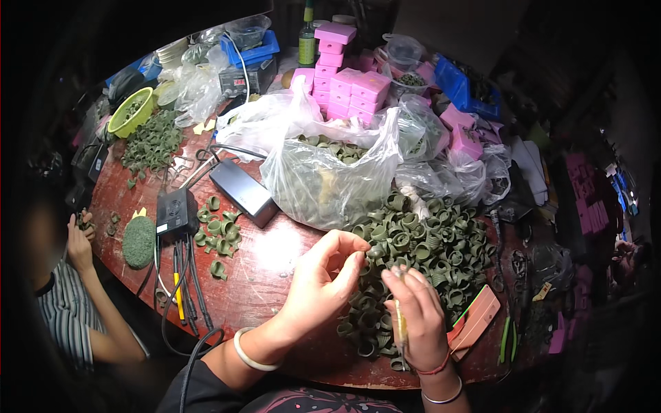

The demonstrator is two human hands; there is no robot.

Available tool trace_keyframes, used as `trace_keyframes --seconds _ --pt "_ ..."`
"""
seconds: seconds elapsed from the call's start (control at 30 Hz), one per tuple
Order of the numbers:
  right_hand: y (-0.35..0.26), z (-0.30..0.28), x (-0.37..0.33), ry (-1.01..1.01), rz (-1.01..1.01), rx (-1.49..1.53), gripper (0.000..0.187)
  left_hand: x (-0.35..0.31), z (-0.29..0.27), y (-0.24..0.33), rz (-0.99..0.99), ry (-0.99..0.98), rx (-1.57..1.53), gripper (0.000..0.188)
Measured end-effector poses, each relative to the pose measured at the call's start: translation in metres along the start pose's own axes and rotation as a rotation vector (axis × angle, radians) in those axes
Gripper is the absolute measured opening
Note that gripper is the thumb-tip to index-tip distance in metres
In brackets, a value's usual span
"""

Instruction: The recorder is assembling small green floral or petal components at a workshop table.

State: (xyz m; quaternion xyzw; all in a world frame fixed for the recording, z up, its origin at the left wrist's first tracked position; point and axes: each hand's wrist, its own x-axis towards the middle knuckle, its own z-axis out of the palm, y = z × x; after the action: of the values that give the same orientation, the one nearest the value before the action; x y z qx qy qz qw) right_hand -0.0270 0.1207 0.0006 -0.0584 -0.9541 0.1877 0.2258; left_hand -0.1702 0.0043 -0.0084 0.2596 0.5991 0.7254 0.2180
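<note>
My left hand (323, 275), a pale bangle on its wrist, is above the near edge of a pile of dark green rings (430, 241). Its thumb and forefinger are pinched together; whatever is between them blends into the green behind. Close by on the right, my right hand (421, 313) has its fingers closed round a slim pen-like tool (402, 327) with a yellowish, see-through handle. The tool's upper end shows by the fingertips, near the left hand. The rings look matte, several of them wide or ridged.
A clear plastic bag of green pieces (330, 182) stands behind the pile. Left are a black box (242, 191), a corded black unit (177, 212) and a green oval pad (139, 242). Pink blocks (358, 93) rise behind. Another person's hand (80, 237) works at far left.
</note>
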Motion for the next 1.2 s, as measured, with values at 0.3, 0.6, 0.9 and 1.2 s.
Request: trace_keyframes --seconds 0.3,0.6,0.9,1.2 --pt "0.002 -0.008 -0.028 0.297 0.152 0.934 0.044 -0.001 0.004 0.013 -0.624 -0.736 -0.371 0.042" --pt "-0.001 -0.014 -0.021 0.271 0.052 0.867 0.043 -0.011 0.006 -0.004 -0.753 -0.789 -0.671 0.031" --pt "-0.001 -0.013 -0.018 0.268 -0.053 0.728 0.037 -0.013 0.006 -0.003 -0.706 -0.824 -0.746 0.025" --pt "0.013 -0.013 -0.027 0.476 0.148 0.775 0.067 -0.009 0.006 0.002 -0.588 -0.618 -0.714 0.031"
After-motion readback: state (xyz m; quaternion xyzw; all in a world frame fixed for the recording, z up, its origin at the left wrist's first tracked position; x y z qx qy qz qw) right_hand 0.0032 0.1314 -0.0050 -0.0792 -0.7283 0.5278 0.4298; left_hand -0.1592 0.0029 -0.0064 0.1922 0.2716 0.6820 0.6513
